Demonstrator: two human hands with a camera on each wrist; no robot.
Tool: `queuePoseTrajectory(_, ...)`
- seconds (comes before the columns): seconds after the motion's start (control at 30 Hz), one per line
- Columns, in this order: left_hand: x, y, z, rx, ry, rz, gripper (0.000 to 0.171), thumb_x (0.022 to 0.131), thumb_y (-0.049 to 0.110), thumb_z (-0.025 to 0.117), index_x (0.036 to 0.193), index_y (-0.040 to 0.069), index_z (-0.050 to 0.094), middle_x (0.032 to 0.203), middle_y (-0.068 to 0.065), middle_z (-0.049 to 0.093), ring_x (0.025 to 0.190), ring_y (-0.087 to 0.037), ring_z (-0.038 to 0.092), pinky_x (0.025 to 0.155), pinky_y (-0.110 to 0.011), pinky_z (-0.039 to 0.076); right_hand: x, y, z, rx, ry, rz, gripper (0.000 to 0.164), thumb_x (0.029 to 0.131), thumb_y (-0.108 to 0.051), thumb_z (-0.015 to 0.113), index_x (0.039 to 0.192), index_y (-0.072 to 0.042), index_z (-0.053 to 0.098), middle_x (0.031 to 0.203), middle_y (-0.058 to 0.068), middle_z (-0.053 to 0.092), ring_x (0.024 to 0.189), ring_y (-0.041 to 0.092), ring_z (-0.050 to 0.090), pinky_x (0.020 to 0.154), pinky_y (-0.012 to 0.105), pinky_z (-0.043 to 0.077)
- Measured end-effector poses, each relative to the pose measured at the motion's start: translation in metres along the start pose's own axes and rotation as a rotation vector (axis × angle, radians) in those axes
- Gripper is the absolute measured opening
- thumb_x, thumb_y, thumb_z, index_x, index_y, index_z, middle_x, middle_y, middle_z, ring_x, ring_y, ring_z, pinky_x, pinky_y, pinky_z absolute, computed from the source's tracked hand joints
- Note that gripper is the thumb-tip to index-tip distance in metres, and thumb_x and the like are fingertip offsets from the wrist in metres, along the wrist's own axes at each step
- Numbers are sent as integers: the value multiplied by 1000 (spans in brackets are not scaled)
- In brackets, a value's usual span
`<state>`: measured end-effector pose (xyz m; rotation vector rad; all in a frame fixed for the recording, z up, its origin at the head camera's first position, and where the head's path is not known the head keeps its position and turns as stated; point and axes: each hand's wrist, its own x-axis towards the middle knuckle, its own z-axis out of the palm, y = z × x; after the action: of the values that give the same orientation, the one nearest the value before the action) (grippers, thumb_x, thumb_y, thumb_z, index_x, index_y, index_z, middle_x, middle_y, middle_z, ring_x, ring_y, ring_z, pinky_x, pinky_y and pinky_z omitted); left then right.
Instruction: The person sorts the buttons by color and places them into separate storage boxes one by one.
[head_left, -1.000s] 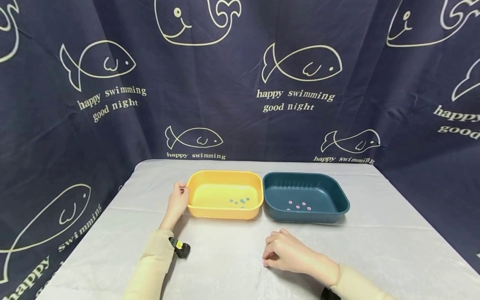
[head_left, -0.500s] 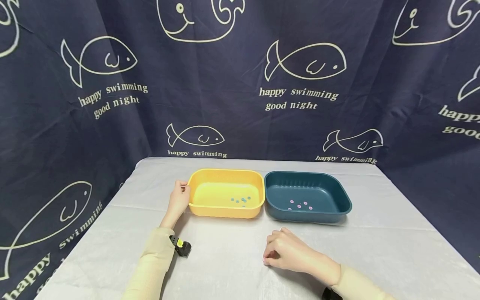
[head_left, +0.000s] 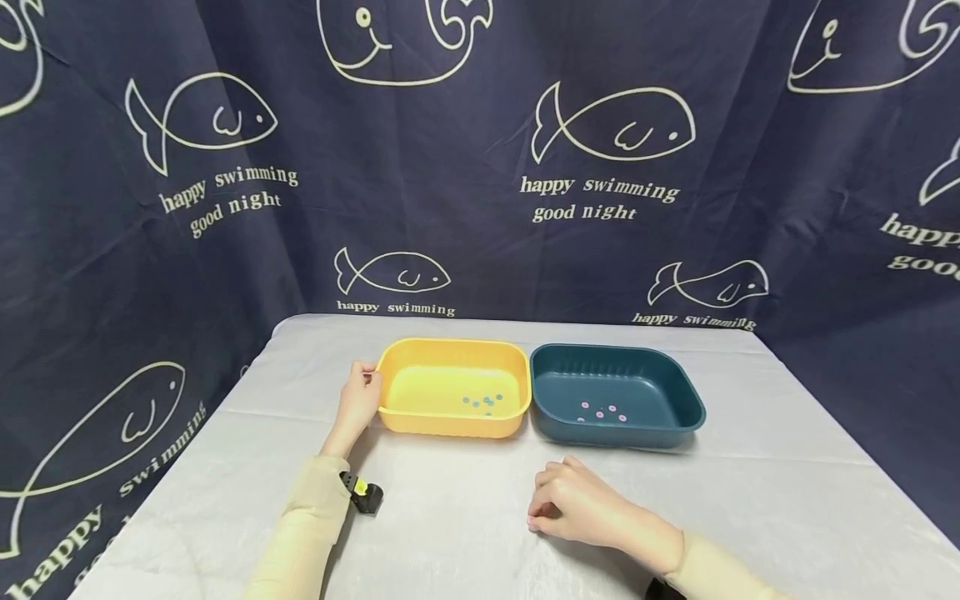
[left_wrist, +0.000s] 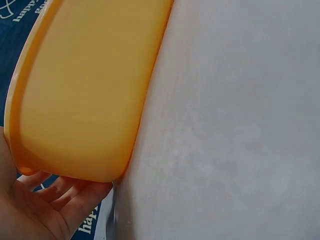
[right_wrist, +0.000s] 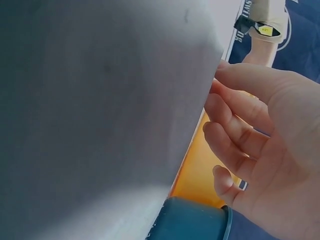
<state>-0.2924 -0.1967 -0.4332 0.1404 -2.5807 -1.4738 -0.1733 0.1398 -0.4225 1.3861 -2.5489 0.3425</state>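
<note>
A yellow plastic tub [head_left: 450,425] and a dark teal tub [head_left: 622,435] stand side by side at the back of the table. My left hand [head_left: 358,402] holds the yellow tub's left end; in the left wrist view its fingers [left_wrist: 82,197] lie against the outside wall. Several small blue round pieces [head_left: 487,401] lie in the yellow tub. Several small pink ring-like pieces [head_left: 600,414] lie in the teal one. In front of the teal tub, my right hand [head_left: 573,502] is low over the table, thumb and forefinger pinching a tiny pink piece, mostly hidden by the fingertips.
A pale cloth covers the table [head_left: 450,517]. Behind and beside it hangs a dark blue curtain [head_left: 480,167] printed with fish and lettering. A black wrist camera [head_left: 366,495] sits on the left cuff.
The head view has shifted slightly, so everything sits a little farther right in it. Both hands and both tubs keep their places.
</note>
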Motion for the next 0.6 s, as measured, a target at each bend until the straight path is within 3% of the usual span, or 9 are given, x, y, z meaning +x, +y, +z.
queuePoseTrajectory(0.37, 0, -1, 0, 5, -11, -7, 34, 99, 19, 31, 125, -1, 39, 125, -30, 50, 108, -39, 55, 87, -46, 48, -1, 2, 2, -4, 13, -13, 6, 74, -28, 75, 70, -26, 70, 61, -18, 45, 64, -5, 35, 63, 16, 24)
queuePoseTrajectory(0.6, 0, 0, 0, 2, -5, -2, 34, 98, 18, 31, 124, -1, 39, 125, -31, 50, 108, -40, 55, 87, -47, 47, 0, 1, 0, 1, 21, 25, 5, 75, -27, 75, 72, -25, 72, 63, -19, 48, 66, -5, 36, 64, 17, 25)
